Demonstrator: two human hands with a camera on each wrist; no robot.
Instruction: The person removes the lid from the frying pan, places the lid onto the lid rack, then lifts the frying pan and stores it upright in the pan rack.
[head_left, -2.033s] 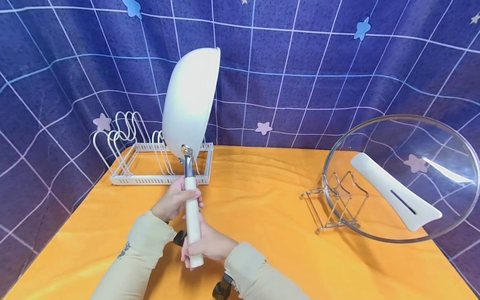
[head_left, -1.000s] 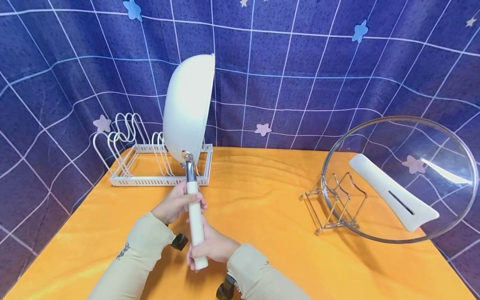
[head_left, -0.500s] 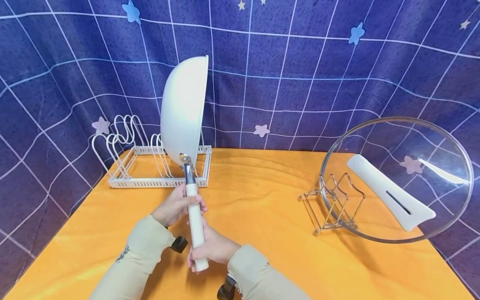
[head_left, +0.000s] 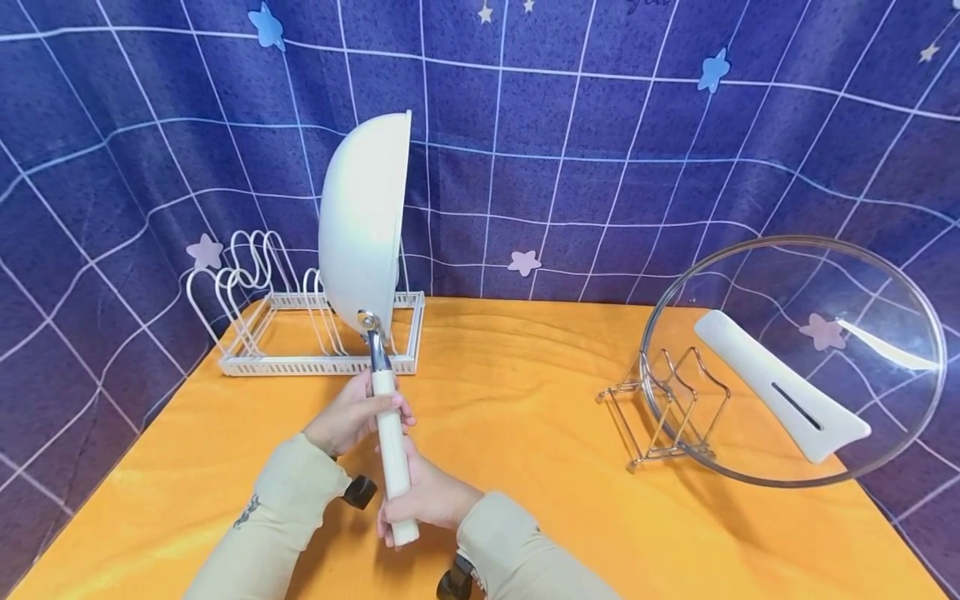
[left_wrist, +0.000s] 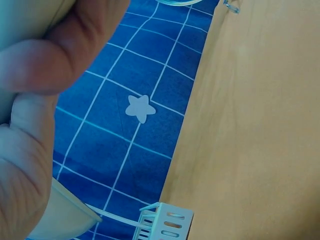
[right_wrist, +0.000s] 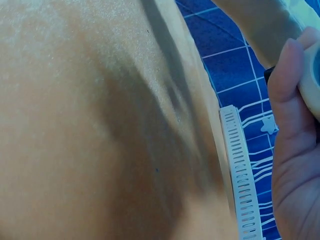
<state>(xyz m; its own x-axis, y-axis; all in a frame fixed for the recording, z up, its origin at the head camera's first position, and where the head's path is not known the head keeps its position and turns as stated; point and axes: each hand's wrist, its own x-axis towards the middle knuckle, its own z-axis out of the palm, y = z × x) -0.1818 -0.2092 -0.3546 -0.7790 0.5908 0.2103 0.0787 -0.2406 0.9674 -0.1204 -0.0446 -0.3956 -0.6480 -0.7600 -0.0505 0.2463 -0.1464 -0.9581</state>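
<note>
A white wok [head_left: 363, 217] with a long pale handle [head_left: 392, 450] stands on its side in the head view, its open face turned right. My left hand [head_left: 352, 415] grips the handle's upper part, just below the metal joint. Lower down, near the butt end, my right hand [head_left: 427, 492] holds the same handle. The wok's bowl is at the right part of a white wire rack [head_left: 281, 364] and hides some of its wires; whether it rests on the rack I cannot tell. In the left wrist view, thumb and finger [left_wrist: 35, 65] wrap the handle.
At the right, a large glass lid [head_left: 798, 479] with a white handle [head_left: 787, 383] stands upright in a small metal wire rack [head_left: 671, 450]. An orange cloth [head_left: 525, 400] covers the table. Behind it hangs a blue gridded curtain [head_left: 600, 125] with stars.
Over two seconds the wok has come down a little and left, and its rim has turned more upright. The handle's lower end has shifted slightly right. Both hands keep their grip.
</note>
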